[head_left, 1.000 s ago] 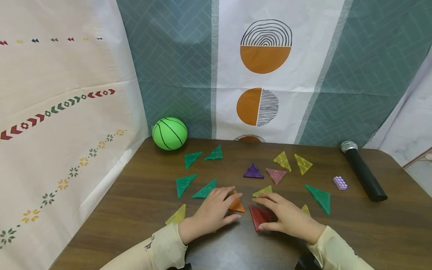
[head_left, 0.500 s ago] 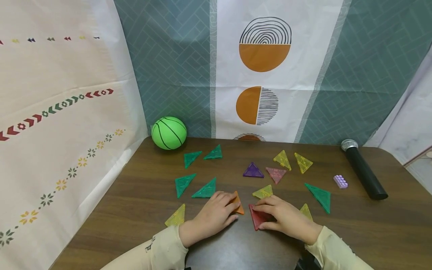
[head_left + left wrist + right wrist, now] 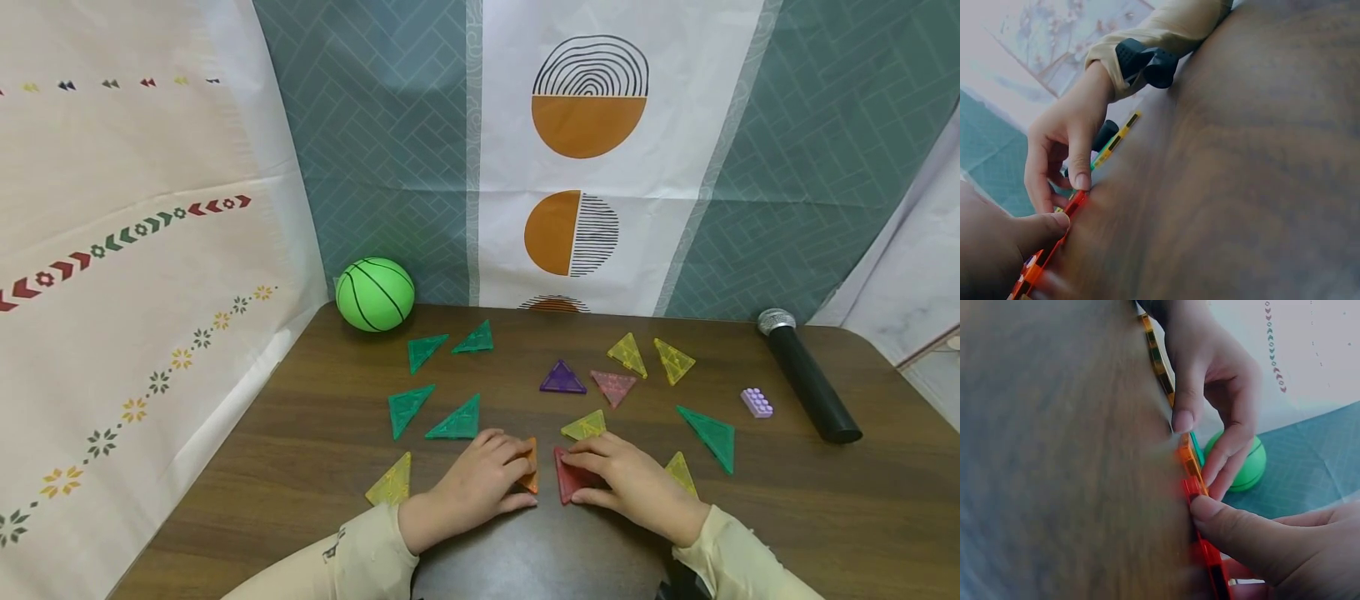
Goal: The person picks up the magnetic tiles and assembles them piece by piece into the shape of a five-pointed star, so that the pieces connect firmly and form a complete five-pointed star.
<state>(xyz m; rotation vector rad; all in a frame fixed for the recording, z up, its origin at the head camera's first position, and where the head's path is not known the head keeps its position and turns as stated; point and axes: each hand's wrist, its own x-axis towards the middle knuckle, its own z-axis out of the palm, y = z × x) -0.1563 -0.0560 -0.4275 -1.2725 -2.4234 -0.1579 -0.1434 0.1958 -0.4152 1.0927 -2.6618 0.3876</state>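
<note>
Because the table (image 3: 300, 500) looks slick: uneven pushing could cause skidding.
Left hand (image 3: 482, 472): I grip the orange tile (image 3: 532, 467) on it.
Right hand (image 3: 632, 480): I pinch the red tile (image 3: 569, 482) just beside.
Gap: either tile, tilted, could override the other.

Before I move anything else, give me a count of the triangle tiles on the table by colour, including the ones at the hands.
Green triangles: 5
Yellow triangles: 5
Purple triangle: 1
Pink triangle: 1
Orange triangle, at the left hand: 1
Red triangle, at the right hand: 1
Total visible: 14
</note>
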